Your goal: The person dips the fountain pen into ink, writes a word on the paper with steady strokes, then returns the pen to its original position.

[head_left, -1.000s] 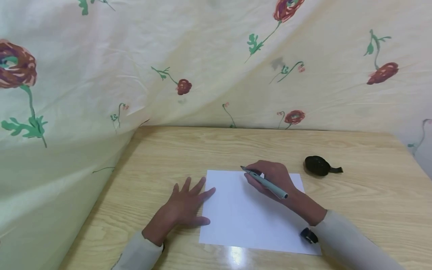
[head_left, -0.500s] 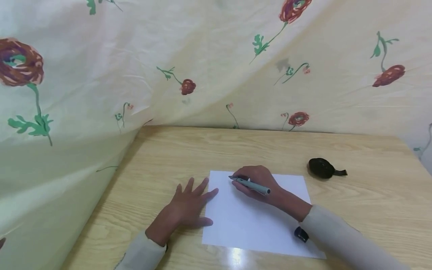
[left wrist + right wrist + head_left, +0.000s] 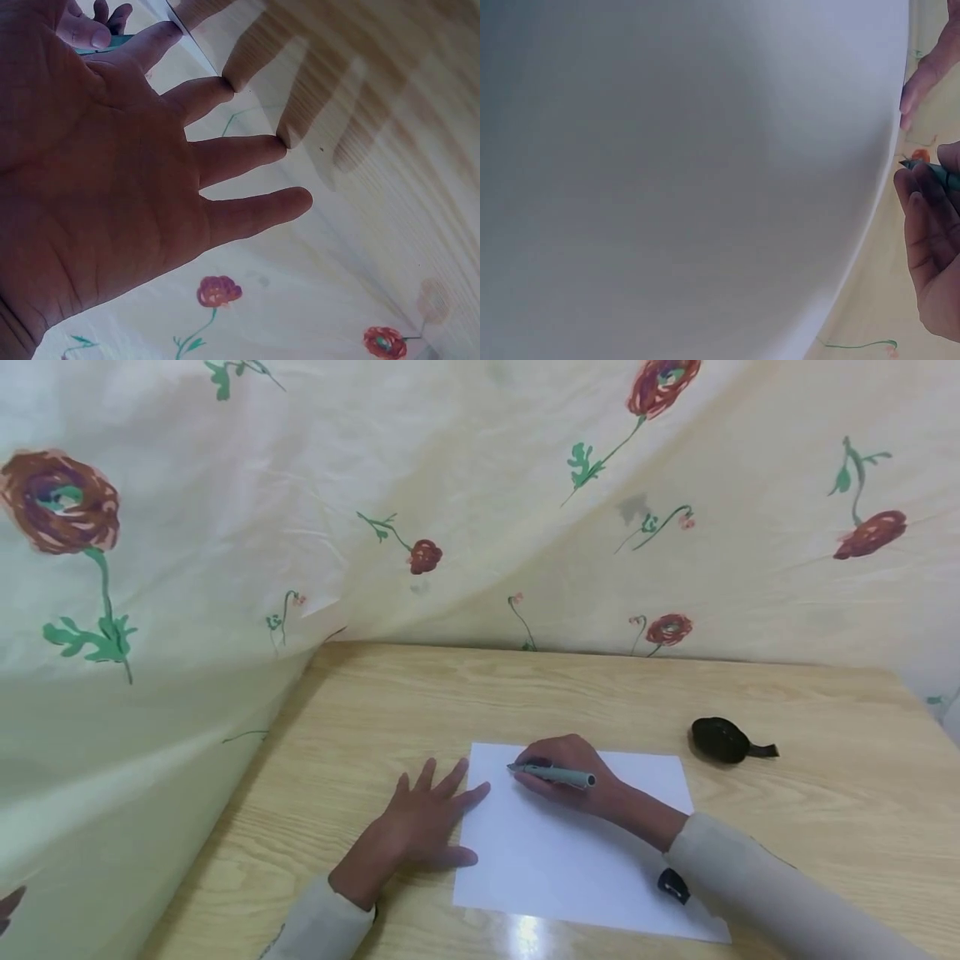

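So the right hand (image 3: pixel 573 770) has its fingers wrapped around a slim grey-green pen (image 3: pixel 553 773), held nearly flat with the dark tip pointing left, just over the upper left part of a plain white sheet of paper (image 3: pixel 570 860). The paper's blank and lies flat on the light wood desk (image 3: pixel 825 827). Left hand (image 3: pixel 420 831) is spread flat, fingers straight, resting on the desk at the sheet's left edge. A small black roll of tape (image 3: pixel 722 739) sits off to the right.

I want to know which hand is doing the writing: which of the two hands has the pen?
The right hand grips the grey-green pen over the white paper. The left hand holds nothing; it lies flat with fingers spread at the paper's left edge.
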`<state>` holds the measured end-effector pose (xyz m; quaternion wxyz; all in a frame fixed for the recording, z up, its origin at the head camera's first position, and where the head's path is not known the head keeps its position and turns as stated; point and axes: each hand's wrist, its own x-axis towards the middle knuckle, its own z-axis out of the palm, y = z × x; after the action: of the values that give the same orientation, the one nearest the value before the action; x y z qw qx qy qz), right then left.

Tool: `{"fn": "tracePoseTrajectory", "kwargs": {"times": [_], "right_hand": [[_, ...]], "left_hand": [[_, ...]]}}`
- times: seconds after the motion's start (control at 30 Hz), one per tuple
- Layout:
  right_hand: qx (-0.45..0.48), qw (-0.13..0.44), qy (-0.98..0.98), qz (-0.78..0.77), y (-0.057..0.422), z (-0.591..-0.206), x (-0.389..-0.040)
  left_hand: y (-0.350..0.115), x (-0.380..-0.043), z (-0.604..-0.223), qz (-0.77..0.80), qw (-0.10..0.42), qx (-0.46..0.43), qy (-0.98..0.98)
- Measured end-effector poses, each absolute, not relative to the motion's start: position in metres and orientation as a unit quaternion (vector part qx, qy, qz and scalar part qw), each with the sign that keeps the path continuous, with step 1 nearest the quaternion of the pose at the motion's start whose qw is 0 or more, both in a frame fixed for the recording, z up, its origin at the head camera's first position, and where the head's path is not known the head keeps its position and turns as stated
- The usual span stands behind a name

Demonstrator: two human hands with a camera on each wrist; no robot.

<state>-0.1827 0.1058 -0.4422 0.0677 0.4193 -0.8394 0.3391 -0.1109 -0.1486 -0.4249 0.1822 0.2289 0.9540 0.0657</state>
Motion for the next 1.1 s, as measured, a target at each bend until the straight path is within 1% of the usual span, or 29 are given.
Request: {"fn": "tracePoseTrajectory", "kwargs": {"times": [0.23,0.5,0.77,1.1], "right_hand": [[0.421,0.047,-0.840,0.340,0.105,-0.441,-0.184],[0.427,0.029,-0.836,0.344,0.106,-0.442,-0.184],[0.417,0.000,-0.825,0.381,0.105,-0.452,-0.191],[0.409,-0.001,-0.832,0.376,0.107,-0.451,-0.190]], "left_hand": [[-0.148,-0.112,-0.424,0.055,0.173,0.232,0.956],[-0.149,-0.112,-0.426,0.054,0.177,0.233,0.955],[-0.149,-0.111,-0.425,0.051,0.181,0.227,0.956],[-0.148,-0.111,-0.426,0.060,0.181,0.230,0.954]]}}
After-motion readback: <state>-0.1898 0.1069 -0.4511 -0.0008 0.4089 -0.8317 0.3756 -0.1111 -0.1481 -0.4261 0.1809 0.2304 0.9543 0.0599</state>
